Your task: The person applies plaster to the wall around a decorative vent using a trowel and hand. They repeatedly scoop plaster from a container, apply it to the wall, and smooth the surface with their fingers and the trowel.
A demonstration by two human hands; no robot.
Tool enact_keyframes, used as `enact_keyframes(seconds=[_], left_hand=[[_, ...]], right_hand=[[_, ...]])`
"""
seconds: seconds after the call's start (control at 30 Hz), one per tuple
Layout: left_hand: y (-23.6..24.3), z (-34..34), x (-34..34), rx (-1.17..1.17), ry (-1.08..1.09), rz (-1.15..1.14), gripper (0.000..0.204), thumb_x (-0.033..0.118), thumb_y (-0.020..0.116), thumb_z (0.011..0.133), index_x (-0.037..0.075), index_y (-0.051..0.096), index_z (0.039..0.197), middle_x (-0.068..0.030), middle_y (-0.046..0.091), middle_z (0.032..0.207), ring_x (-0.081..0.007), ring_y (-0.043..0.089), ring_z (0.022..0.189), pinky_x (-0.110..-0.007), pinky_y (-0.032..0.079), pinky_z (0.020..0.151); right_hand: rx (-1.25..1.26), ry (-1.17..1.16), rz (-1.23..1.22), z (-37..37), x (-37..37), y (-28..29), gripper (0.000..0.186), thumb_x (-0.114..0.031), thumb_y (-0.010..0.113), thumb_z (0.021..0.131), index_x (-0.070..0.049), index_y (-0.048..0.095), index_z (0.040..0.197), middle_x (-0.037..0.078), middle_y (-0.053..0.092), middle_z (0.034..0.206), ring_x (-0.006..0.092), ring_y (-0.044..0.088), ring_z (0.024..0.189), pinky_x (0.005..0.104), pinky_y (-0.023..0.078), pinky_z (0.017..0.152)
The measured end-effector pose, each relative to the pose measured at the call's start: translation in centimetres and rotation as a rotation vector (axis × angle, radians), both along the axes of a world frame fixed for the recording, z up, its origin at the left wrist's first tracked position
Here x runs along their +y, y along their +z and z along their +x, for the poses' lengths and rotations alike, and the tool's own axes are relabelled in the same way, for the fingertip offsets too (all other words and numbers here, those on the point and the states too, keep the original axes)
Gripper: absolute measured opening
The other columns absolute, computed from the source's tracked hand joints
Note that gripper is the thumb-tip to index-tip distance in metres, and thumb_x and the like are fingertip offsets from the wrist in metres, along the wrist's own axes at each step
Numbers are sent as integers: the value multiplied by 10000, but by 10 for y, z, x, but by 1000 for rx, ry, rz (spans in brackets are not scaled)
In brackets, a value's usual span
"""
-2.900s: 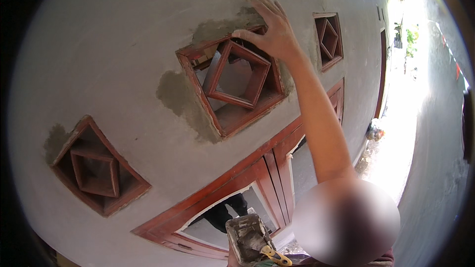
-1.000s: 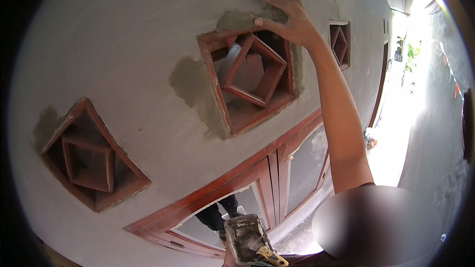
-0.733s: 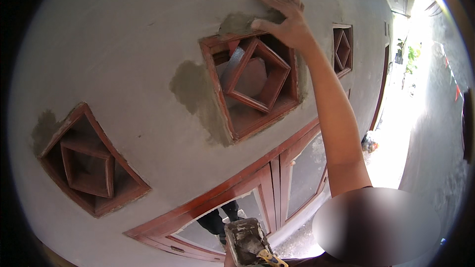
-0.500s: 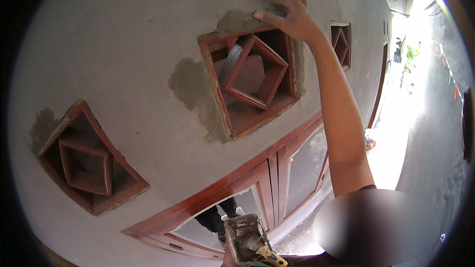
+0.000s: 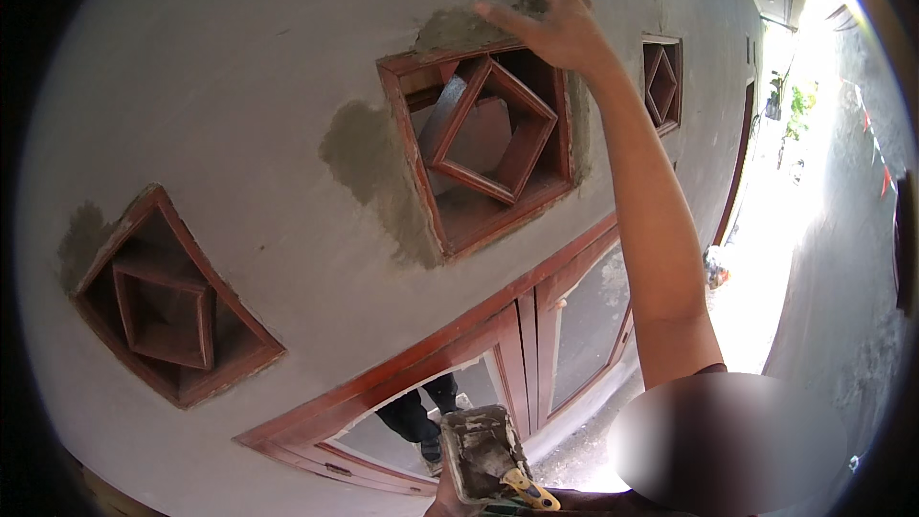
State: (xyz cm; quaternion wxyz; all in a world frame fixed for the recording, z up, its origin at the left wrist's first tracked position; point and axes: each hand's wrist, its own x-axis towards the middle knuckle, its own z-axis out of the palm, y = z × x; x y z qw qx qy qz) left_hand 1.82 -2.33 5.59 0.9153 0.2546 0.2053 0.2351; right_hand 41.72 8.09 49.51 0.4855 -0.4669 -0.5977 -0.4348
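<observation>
My right hand [image 5: 560, 24] is raised to the grey plastered wall [image 5: 230, 105], its fingers spread and blurred at the tips. It lies against or very near the damp mortar patch [image 5: 450, 31] above a red-brown wooden vent frame [image 5: 412, 168] with a tilted square inside. Low in the view, my left hand [image 5: 448, 501] grips a rectangular tub [image 5: 469, 445] smeared with grey mortar; most of that hand is hidden behind it. A yellow-and-black handle [image 5: 531, 490], belonging to some tool, rests over the tub's rim; its other end is unclear.
Similar vent frames sit at left [image 5: 182, 297] and far right [image 5: 662, 86]. Another damp patch [image 5: 359, 153] lies beside the middle frame. Below is a red-brown window frame [image 5: 383, 373] with glass panes. A bright passage [image 5: 766, 230] and an opposite wall [image 5: 842, 258] are on the right.
My right hand has shifted slightly to the left and up along the wall above the vent frame. The tub in my left hand has moved a little, and the view has shifted slightly.
</observation>
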Motion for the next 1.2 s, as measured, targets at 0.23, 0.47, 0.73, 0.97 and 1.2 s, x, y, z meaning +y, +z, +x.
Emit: enact_keyframes(seconds=[0.23,0.47,0.73,0.97,1.2], left_hand=[[-4,4,1,-47,9,66,606,557,473,1102,109,524,1505,-117,658,1330,-282,682,1172,-473,578,1017],[-13,-11,-11,-187,163,73,633,533,459,1112,83,474,1557,-130,618,1432,-291,653,1259,-477,548,1086],[11,2,-6,-232,104,-94,814,730,347,1078,77,493,1540,-124,636,1378,-276,662,1213,-464,560,1062],[3,1,-6,-211,132,-127,822,729,279,1091,77,466,1556,-132,617,1393,-253,660,1217,-434,590,1017],[-19,-7,-5,-330,64,-52,728,640,272,1124,107,430,1593,-127,581,1474,-264,617,1312,-459,550,1094]], right_hand=[[110,-1,10,-28,-8,-5,896,-584,805,875,-309,452,1651,200,285,1757,468,248,1594,635,130,1286],[262,43,126,-16,-13,-48,446,-369,714,995,-131,725,1371,164,671,1443,288,627,1315,485,449,1166],[-57,378,-639,-144,-178,-234,243,-76,807,866,-14,773,1098,111,788,958,231,761,897,371,595,819],[-75,464,-1110,-175,-163,-335,337,-173,795,881,-37,753,1187,108,708,1128,316,646,1056,436,536,948],[3,456,-1219,-175,-177,-358,419,-263,811,888,-23,738,1224,136,674,1167,331,641,1095,459,518,984]])
